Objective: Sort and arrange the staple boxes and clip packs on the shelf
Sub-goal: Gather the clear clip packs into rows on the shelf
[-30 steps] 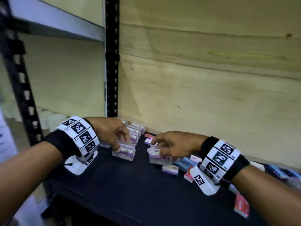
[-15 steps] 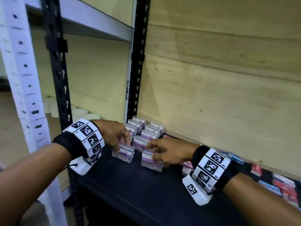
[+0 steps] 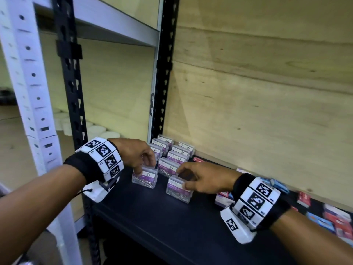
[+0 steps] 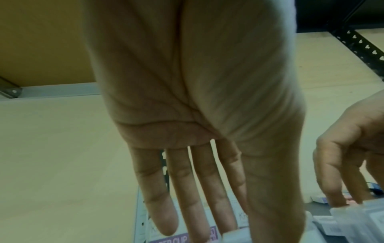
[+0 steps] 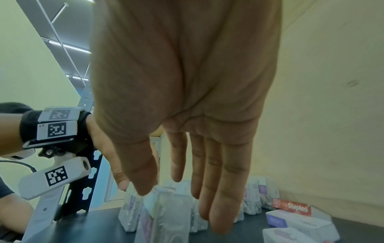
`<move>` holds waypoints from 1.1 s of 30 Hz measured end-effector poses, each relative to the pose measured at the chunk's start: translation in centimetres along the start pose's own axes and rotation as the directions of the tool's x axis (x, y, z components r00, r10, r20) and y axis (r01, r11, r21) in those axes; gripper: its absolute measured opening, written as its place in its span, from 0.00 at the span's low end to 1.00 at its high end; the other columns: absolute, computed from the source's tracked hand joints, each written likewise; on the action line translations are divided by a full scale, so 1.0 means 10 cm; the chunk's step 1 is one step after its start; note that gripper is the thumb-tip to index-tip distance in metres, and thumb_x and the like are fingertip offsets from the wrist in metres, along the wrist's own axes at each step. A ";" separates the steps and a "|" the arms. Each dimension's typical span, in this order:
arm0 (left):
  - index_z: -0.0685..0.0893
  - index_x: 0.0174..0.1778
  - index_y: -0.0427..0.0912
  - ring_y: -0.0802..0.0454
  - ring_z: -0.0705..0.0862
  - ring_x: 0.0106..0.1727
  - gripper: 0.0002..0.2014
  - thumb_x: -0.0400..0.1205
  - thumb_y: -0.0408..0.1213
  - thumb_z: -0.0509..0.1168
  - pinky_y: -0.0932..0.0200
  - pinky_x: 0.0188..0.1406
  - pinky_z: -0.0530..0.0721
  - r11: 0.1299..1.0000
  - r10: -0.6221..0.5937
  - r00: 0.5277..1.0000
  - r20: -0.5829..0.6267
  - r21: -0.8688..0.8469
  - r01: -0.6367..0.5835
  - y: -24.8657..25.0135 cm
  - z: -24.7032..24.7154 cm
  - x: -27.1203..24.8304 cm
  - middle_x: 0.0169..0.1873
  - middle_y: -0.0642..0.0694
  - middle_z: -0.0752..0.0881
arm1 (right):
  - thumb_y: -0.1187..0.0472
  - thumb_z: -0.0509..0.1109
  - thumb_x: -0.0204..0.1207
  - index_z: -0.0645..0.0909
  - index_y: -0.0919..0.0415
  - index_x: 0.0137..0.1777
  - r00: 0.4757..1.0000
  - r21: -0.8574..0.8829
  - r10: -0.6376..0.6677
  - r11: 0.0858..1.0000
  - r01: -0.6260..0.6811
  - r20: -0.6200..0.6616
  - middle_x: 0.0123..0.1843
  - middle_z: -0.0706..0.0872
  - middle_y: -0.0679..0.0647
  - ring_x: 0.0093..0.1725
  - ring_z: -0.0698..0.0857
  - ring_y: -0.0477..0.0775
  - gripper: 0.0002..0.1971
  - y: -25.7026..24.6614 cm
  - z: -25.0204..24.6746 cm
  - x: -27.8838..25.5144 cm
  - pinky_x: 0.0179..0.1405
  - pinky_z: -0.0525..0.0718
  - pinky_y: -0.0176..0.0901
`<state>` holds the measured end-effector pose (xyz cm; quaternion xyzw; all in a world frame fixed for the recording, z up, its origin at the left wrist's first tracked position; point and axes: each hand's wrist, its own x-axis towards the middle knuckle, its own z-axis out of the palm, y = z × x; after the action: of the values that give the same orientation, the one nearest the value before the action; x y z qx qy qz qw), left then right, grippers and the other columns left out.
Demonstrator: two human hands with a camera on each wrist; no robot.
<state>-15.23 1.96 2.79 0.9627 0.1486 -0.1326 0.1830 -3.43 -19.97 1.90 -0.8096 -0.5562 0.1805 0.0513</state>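
Observation:
Two rows of clear paper clip packs (image 3: 172, 150) with purple labels stand in the back left corner of the black shelf (image 3: 172, 222). My left hand (image 3: 140, 171) pinches one clip pack (image 3: 147, 178) from above at the front of the left row; its label (image 4: 172, 238) shows under the fingers. My right hand (image 3: 183, 181) grips a second clip pack (image 3: 176, 192) by its top, just in front of the right row. In the right wrist view the thumb and fingers (image 5: 220, 205) straddle that pack (image 5: 166, 213). Both packs rest on the shelf.
Red, blue and white staple boxes (image 3: 336, 219) lie scattered along the back right of the shelf, with a red box marked Staples (image 5: 290, 204) close to my right hand. A black upright (image 3: 164, 73) and a plywood back wall (image 3: 257, 111) bound the corner. White rolls (image 3: 97, 129) sit beyond the upright.
My view has swung left, so the shelf corner sits more to the right. Both hands keep their packs; the right hand's pack has come closer to the rows.

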 end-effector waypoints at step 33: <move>0.83 0.47 0.49 0.56 0.83 0.42 0.14 0.73 0.27 0.75 0.66 0.36 0.76 0.973 -0.017 0.996 -0.093 0.228 0.037 -0.22 -0.02 0.11 0.43 0.52 0.85 | 0.55 0.73 0.80 0.81 0.48 0.65 0.990 -0.028 -0.104 0.994 0.102 -0.093 0.53 0.84 0.42 0.51 0.84 0.44 0.15 -0.05 0.08 0.40 0.54 0.83 0.39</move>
<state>-14.94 4.30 1.96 0.9803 0.1535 -0.1075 0.0620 -2.92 -16.20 0.35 -0.7880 -0.5962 0.1327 0.0773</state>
